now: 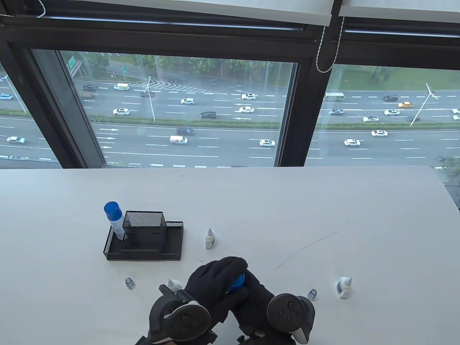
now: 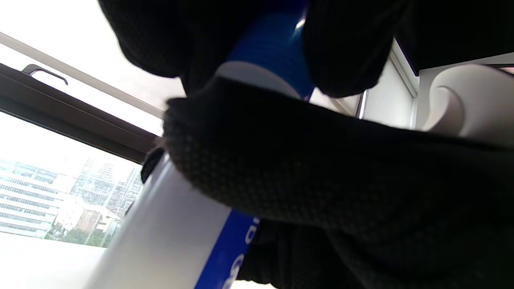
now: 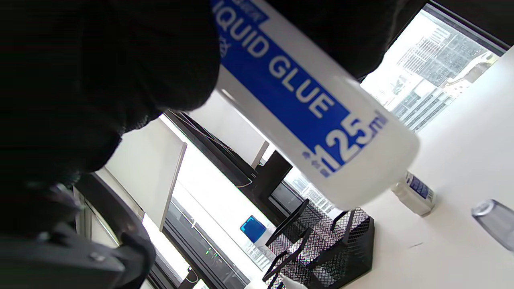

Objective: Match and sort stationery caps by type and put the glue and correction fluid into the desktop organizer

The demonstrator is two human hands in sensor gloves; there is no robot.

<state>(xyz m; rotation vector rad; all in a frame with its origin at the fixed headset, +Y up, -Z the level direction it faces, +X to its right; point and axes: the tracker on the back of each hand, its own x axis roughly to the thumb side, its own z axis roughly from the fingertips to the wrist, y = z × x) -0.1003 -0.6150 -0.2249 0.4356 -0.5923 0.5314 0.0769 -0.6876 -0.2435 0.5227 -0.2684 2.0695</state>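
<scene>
At the six o'clock edge of the table [image 1: 323, 201] your two hands meet around a liquid glue bottle [image 3: 317, 116]. Your left hand [image 1: 212, 280] curls over the top, its fingers [image 2: 345, 40] wrapped round the bottle's blue cap [image 1: 238, 282]. Your right hand [image 1: 255, 298] grips the white body below, fingers curled round the blue label that reads "LIQUID GLUE 125ml". From the right wrist view the bottle is tilted, its flat base clear of the table.

At ten o'clock from your hands sits the black mesh organizer [image 1: 143, 239], and a second glue bottle with a blue cap [image 1: 114, 219] stands upright in its left compartment. At twelve o'clock, just right of the organizer, a small white correction fluid bottle [image 1: 210, 239] stands uncapped. A second one [image 1: 344, 287] stands at three o'clock, well apart from your right hand, with a small clear cap [image 1: 312, 294] between it and the hand. At nine o'clock a third white bottle [image 1: 174, 285] peeks out just beside your left hand, and another clear cap [image 1: 129, 283] lies further left.
</scene>
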